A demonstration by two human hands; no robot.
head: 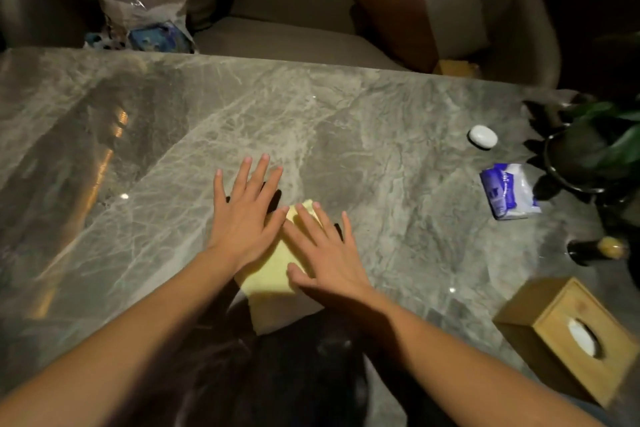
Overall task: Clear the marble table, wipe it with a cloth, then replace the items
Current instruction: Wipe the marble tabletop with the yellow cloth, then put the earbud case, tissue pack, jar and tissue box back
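Note:
A yellow cloth [268,279] lies flat on the grey marble table [311,121], near its front edge. My left hand [244,215] rests palm down on the cloth's left part, fingers spread and pointing away from me. My right hand [323,253] presses flat on the cloth's right side, fingers apart; its fingertips reach the cloth's far corner. At the table's right end stand a wooden tissue box [540,326], a blue-and-white wipes packet [509,191], a small white oval case [482,136], a dark bottle lying on its side [599,250] and a potted plant [602,149].
Behind the table is a beige sofa [294,38] with a brown-and-beige cushion [426,14]. A clear plastic bag of items [142,14] sits on the sofa's left part. A yellow thing [453,66] lies on the seat by the cushion.

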